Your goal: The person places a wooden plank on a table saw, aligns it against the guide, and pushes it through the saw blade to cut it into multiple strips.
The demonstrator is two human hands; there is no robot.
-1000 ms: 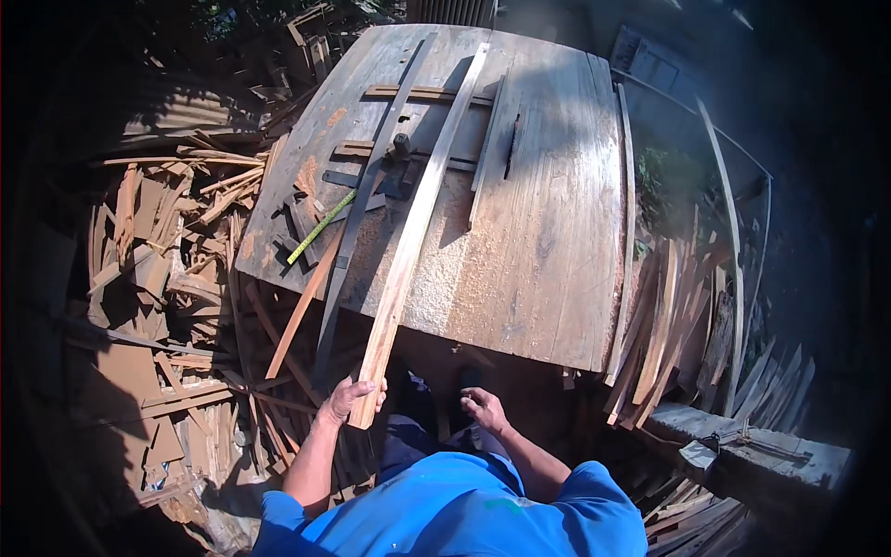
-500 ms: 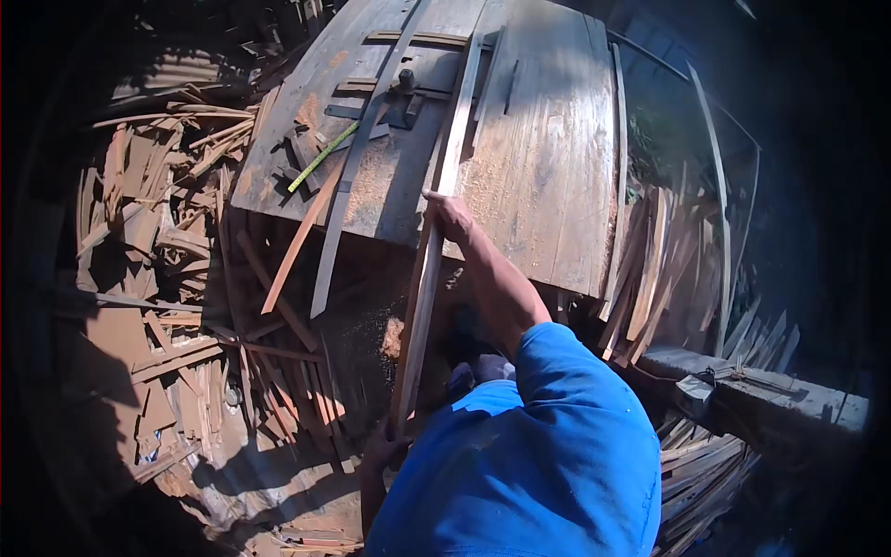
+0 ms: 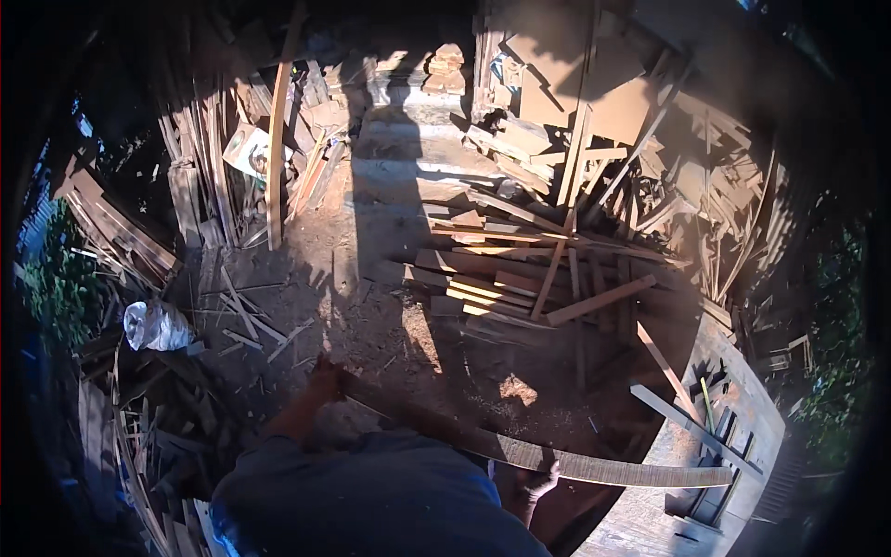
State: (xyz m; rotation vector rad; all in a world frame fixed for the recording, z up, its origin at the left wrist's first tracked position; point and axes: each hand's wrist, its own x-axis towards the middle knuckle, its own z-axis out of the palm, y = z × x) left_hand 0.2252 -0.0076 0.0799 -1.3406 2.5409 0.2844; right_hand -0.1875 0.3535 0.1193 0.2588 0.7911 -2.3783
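Note:
A long, narrow wooden board (image 3: 603,471) stretches across in front of me, its right end over the sunlit wooden table (image 3: 640,520). At its left end, my left hand (image 3: 324,381) is closed around the wood, mostly in shadow. My right hand (image 3: 542,480) grips the board further along from below, with fingertips showing at its edge. On the table lie a slim wooden strip (image 3: 691,425), a yellow-green measuring tape (image 3: 708,405) and several dark pieces whose kind I cannot make out.
Piled wooden planks (image 3: 501,288) lie on the ground ahead. A heap of offcuts (image 3: 715,186) rises at the far right. An upright board (image 3: 277,148) leans at the far left. Nearer stands a white sack (image 3: 156,327), with loose sticks (image 3: 246,316) on the dirt beside it.
I have turned away from the table, which now sits at lower right. The board has swung from lying lengthwise ahead to running crosswise, still held in both hands.

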